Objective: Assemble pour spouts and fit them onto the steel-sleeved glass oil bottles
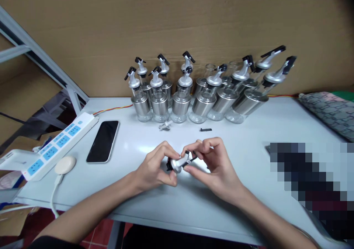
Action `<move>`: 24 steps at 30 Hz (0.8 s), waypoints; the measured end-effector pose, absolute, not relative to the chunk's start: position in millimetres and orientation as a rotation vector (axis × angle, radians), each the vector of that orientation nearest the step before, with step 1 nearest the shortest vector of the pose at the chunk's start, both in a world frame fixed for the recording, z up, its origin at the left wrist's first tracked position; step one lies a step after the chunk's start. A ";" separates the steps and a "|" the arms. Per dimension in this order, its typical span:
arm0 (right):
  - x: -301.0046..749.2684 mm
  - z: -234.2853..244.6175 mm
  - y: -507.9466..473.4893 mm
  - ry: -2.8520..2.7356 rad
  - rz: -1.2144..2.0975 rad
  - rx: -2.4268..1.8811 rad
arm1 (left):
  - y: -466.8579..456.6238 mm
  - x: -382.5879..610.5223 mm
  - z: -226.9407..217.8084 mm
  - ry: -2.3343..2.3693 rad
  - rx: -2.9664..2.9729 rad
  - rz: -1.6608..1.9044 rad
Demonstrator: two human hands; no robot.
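Note:
Near the front middle of the table I hold a silver pourer top [178, 163] with black parts, lying tilted between both hands. My left hand [156, 166] is closed around its wide base end, thumb below and index finger above. At the spout end, the fingertips and thumb of my right hand [214, 164] pinch the black lever part. Beyond my hands lie a small loose silver piece [165, 126] and a thin black strip [206, 130]. A dark bit beside my right palm is mostly hidden.
Rows of glass bottles with steel sleeves [181, 103] stand along the cardboard backing [177, 24], most with pourer tops. To the left are a black phone [103, 142], a power strip [59, 145] and a white round charger [65, 165]. Patterned fabric [329, 109] lies at the right.

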State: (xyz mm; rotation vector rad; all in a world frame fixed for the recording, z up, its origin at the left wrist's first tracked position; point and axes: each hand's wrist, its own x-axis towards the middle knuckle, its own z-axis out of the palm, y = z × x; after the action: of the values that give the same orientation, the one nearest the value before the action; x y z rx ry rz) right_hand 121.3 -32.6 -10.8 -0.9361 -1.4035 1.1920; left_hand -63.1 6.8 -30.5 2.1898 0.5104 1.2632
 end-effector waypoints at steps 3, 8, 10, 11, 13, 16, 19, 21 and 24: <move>120.0 -11.9 -31.6 -1.410 1.175 -0.943 | 6.9 -63.4 -27.0 0.520 2.246 1.261; 126.2 -6.4 -22.6 -1.291 1.353 -0.979 | 6.3 -63.9 -24.8 0.519 2.267 1.239; 130.4 -4.7 -18.6 -1.266 1.459 -0.968 | 6.2 -64.6 -25.8 0.501 2.242 1.235; 132.2 -4.4 -17.0 -1.251 1.503 -0.961 | 6.2 -64.9 -26.5 0.495 2.225 1.236; 134.6 -4.2 -14.6 -1.206 1.567 -0.932 | 6.0 -65.7 -27.7 0.488 2.194 1.234; 134.7 -4.2 -13.5 -1.126 1.627 -0.826 | 5.9 -66.7 -28.4 0.487 2.205 1.228; 133.5 -3.8 -14.3 -1.066 1.666 -0.746 | 7.1 -67.8 -28.5 0.511 2.265 1.237; 133.8 -3.3 -14.7 -1.033 1.665 -0.743 | 9.1 -68.8 -28.6 0.553 2.319 1.235; 135.7 -1.3 -13.4 -0.985 1.643 -0.753 | 13.0 -70.1 -28.5 0.635 2.452 1.175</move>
State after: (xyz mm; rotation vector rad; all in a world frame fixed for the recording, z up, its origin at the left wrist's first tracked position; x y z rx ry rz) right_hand 135.7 -13.4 -1.3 -0.7528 -0.9848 1.6433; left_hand -70.1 13.0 -28.5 2.4523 0.6346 1.1755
